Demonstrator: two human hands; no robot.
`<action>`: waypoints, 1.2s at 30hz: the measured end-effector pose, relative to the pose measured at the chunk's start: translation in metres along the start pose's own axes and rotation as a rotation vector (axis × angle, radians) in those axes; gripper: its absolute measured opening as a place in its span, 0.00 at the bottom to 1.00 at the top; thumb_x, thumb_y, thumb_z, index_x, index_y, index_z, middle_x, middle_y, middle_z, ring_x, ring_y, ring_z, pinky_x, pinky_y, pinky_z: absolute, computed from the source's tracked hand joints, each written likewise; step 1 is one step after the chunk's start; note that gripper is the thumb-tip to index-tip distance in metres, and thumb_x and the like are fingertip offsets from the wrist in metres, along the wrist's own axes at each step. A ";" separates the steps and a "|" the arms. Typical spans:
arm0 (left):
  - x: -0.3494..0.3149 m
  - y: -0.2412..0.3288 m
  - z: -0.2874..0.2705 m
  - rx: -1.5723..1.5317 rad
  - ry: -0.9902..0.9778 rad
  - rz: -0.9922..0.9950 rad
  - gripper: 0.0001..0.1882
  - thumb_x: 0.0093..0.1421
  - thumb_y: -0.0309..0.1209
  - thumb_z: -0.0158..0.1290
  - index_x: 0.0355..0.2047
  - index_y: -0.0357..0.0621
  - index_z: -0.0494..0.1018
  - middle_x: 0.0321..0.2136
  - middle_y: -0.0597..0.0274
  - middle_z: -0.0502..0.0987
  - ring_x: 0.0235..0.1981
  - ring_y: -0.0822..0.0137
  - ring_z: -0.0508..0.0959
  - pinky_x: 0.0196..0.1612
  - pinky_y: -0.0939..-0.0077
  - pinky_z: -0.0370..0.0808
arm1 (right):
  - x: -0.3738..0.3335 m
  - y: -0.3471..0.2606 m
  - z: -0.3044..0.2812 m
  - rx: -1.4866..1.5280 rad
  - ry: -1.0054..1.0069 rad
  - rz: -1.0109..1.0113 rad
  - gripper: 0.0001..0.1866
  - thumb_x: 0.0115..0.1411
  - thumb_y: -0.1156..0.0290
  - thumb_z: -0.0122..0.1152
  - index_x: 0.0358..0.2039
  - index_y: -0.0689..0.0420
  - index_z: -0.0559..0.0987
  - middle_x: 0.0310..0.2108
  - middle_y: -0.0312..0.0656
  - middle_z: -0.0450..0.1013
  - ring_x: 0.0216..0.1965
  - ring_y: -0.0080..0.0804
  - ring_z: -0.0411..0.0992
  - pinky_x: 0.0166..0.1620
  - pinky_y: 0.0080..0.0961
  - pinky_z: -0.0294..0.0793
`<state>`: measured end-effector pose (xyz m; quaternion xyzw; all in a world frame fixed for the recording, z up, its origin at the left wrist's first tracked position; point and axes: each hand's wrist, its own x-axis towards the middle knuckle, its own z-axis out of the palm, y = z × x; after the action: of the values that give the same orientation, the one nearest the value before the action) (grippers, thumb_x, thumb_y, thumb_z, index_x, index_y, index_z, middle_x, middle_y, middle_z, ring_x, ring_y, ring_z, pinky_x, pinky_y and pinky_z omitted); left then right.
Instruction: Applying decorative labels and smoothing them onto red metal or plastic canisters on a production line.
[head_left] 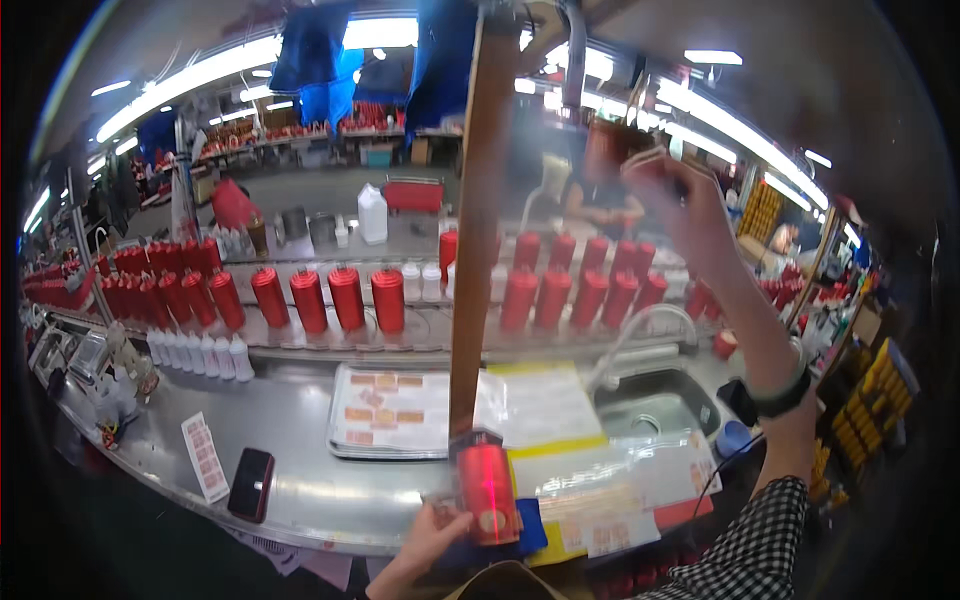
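My left hand (pixel 430 537) grips the lower side of a glossy red cylinder (pixel 487 495) with a dark top at the counter's front edge. A bright red line of light runs down its surface, and a tan round patch shows near its base. A blue cloth (pixel 532 527) lies just right of it. My right hand (pixel 672 185) is raised high at the upper right, well apart from the cylinder. Its fingers are smeared by motion, so whether they hold anything cannot be made out. A dark band circles the right wrist.
A wooden post (pixel 468 250) rises mid-counter. Behind it stand rows of red cylinders (pixel 345 298). A metal tray (pixel 340 425) with label sheets, a phone (pixel 251 485), a label strip (pixel 205 458) and white bottles (pixel 222 358) lie left; a sink (pixel 655 405) and faucet lie right. Another person (pixel 600 205) works beyond.
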<state>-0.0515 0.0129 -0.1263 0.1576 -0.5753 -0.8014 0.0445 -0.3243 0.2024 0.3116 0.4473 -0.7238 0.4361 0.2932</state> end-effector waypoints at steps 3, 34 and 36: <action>0.015 -0.016 -0.002 0.002 0.011 0.028 0.28 0.63 0.33 0.65 0.58 0.39 0.64 0.37 0.58 0.80 0.38 0.70 0.81 0.39 0.75 0.77 | 0.137 0.014 -0.025 0.239 0.122 -0.249 0.14 0.67 0.59 0.66 0.44 0.54 0.86 0.29 0.30 0.75 0.28 0.18 0.69 0.36 0.21 0.69; 0.006 0.032 0.026 -0.114 0.024 0.046 0.16 0.67 0.28 0.61 0.49 0.41 0.66 0.37 0.68 0.74 0.40 0.77 0.75 0.49 0.78 0.72 | -0.066 0.151 0.049 -0.083 -0.438 0.356 0.16 0.70 0.60 0.59 0.49 0.57 0.83 0.35 0.34 0.78 0.33 0.22 0.74 0.38 0.23 0.75; 0.004 0.034 0.030 -0.113 0.031 0.029 0.17 0.67 0.28 0.61 0.50 0.41 0.66 0.37 0.68 0.74 0.40 0.77 0.74 0.48 0.78 0.72 | -0.069 0.146 0.044 -0.089 -0.451 0.333 0.16 0.71 0.60 0.59 0.50 0.57 0.82 0.36 0.34 0.78 0.33 0.22 0.74 0.38 0.23 0.75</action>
<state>-0.0683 0.0276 -0.0865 0.1589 -0.5304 -0.8294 0.0739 -0.4279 0.2222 0.1814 0.3946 -0.8527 0.3356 0.0682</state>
